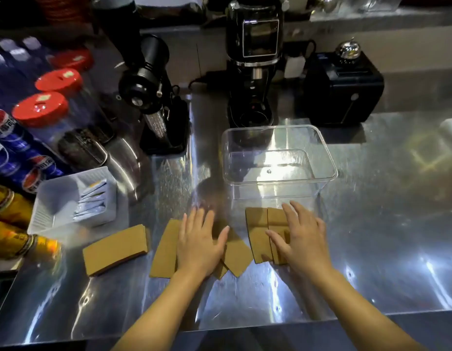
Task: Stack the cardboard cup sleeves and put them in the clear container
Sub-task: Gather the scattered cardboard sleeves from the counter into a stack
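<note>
Though empty, one container, five sleeves.

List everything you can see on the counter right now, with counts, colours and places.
cup sleeves: brown cardboard; one apart at front left, several overlapping under the left hand, a few under the right hand; exact count hidden
clear container: one, transparent, empty, behind the sleeves
white tray: one, holding sachets, left
red-lidded jars: three, far left
cola bottles: blue, left edge; count unclear
yellow cans: at least two, left edge
grinders: two, black, at back
black box: one, a silver bell on top, back right
counter: steel
left hand: flat on sleeves
right hand: flat on sleeves
</note>
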